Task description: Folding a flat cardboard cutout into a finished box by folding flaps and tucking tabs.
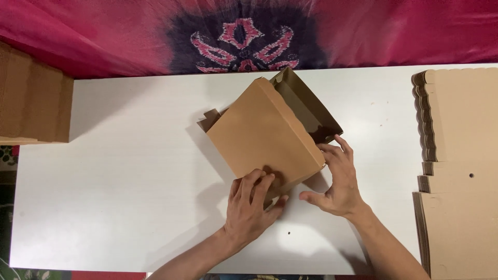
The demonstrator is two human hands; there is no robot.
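White rectangular table, matte top, a small dark spot near its front edge. Half-folded brown cardboard box rests at the centre, turned askew to the edges. Stack of flat tan cardboard sheets along the right edge; stack of assembled brown cardboard boxes at the rear left corner.

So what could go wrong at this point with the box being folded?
The left hand presses the near corner of the half-folded cardboard box; too much force might crease the panel. The right hand grips only the side edge, so the open flap could spring back. The box might also slide on the smooth white table.
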